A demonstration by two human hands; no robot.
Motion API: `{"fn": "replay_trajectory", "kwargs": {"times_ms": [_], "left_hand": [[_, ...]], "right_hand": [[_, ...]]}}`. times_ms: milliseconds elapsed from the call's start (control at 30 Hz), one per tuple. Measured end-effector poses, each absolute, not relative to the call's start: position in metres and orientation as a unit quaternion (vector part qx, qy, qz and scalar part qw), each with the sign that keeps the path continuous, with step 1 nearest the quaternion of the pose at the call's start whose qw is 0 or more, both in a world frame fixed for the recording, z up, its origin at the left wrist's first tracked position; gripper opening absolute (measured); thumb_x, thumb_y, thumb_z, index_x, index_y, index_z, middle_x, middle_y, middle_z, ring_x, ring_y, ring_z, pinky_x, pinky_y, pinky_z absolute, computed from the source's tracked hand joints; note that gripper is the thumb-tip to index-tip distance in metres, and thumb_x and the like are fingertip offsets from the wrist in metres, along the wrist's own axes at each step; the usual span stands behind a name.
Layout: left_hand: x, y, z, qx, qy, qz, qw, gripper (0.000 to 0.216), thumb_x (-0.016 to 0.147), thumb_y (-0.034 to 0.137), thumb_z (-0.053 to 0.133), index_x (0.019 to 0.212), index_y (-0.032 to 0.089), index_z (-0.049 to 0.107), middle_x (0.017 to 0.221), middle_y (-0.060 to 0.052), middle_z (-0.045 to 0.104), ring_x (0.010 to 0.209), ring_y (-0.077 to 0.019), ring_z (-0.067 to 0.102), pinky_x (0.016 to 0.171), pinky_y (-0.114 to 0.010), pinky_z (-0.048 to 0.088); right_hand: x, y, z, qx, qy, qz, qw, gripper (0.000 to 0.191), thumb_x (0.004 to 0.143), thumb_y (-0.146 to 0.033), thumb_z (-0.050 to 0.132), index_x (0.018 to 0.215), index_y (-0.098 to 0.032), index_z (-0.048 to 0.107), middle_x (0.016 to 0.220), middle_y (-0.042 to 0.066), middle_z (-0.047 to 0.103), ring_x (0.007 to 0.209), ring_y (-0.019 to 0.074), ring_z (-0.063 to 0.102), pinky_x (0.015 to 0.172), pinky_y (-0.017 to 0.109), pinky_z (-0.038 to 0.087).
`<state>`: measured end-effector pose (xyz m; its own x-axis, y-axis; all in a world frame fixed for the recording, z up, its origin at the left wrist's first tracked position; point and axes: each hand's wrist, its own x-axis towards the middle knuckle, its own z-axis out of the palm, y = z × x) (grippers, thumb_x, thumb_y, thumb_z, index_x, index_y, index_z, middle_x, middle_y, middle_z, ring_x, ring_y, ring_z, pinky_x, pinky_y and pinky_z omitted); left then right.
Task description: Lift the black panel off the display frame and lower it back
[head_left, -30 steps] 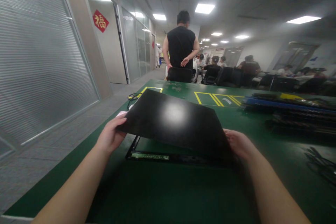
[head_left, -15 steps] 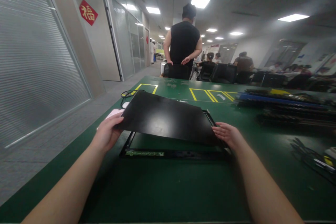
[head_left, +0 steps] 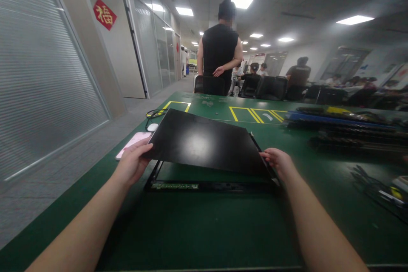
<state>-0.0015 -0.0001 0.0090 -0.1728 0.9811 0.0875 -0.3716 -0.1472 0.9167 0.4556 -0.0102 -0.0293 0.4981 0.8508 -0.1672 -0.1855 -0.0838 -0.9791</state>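
A thin, glossy black screen panel is tilted over a black rectangular frame, its left side raised. My left hand pinches the panel's left edge, thumb on top and fingers beneath. At the right edge, my right hand has its fingers curled in, the fingertips touching the panel beside the frame's right side. Whether they also hold the frame, I cannot tell. Along the frame's front bar runs a green circuit board strip. The panel covers the frame's back part.
Left of the panel lie a pink phone, a white mouse and a black cable on the green table. Stacked dark parts and cables are at right. A person stands beyond the table.
My right hand's fingers have curled in from lying stretched along the panel's edge. The panel has barely moved. More of the phone shows, and the person beyond has shifted slightly left.
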Motion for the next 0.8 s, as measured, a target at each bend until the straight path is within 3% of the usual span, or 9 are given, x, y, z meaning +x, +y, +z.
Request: {"fn": "replay_trajectory", "kwargs": {"times_ms": [233,433,800], "left_hand": [[0.004,-0.004,0.008,0.399,0.397,0.639,0.524,0.03,0.058,0.021,0.082,0.087,0.015,0.082,0.088,-0.007,0.081,0.084,-0.0227,0.073,0.07,-0.025,0.058],[0.012,-0.007,0.008,0.393,0.402,0.628,0.538,0.027,0.059,0.018,0.081,0.085,0.015,0.082,0.082,-0.006,0.08,0.073,-0.0207,0.072,0.065,-0.026,0.058],[0.013,-0.003,0.001,0.369,0.409,0.611,0.569,0.026,0.061,0.013,0.078,0.087,0.013,0.081,0.079,-0.006,0.08,0.071,-0.0176,0.073,0.065,-0.021,0.058]], "right_hand": [[0.462,-0.008,-0.031,-0.621,-0.23,0.427,0.615,0.011,0.071,-0.014,0.062,0.072,-0.019,0.052,0.07,0.012,0.075,0.037,0.0056,0.035,0.031,0.015,0.023],[0.459,-0.011,-0.028,-0.652,-0.229,0.403,0.6,0.01,0.071,-0.012,0.062,0.073,-0.019,0.054,0.067,0.012,0.074,0.035,0.0054,0.036,0.029,0.014,0.023],[0.461,-0.01,-0.03,-0.683,-0.26,0.36,0.581,0.009,0.071,-0.011,0.061,0.072,-0.018,0.055,0.063,0.011,0.072,0.035,0.0048,0.032,0.03,0.016,0.02]]}}
